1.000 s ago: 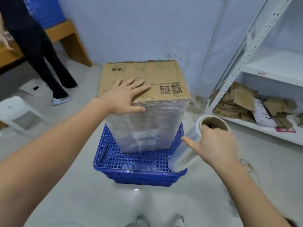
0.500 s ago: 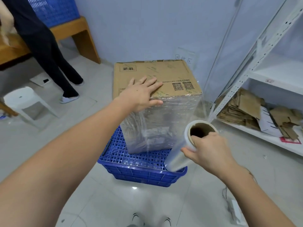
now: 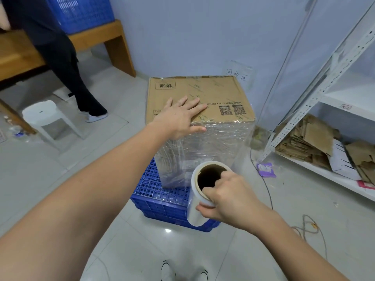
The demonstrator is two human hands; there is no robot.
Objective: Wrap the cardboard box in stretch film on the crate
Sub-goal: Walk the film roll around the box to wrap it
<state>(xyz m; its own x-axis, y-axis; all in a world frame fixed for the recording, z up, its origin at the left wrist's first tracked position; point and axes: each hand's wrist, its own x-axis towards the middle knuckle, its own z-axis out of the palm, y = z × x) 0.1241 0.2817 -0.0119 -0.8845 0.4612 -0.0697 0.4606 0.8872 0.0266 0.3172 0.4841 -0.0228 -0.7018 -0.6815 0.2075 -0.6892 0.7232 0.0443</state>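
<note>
My left hand (image 3: pixel 180 116) lies flat on the cardboard box (image 3: pixel 199 98); my right hand (image 3: pixel 229 197) grips the film roll (image 3: pixel 199 196). Its sides look filmed on the crate (image 3: pixel 162 201), the top bare, so I judge more passes remain.

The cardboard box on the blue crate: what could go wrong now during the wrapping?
The cardboard box is tall on the blue crate; pulling film may tip or slide it if the left hand lifts. The right hand holds the stretch film roll only at its end, so it could slip.
</note>
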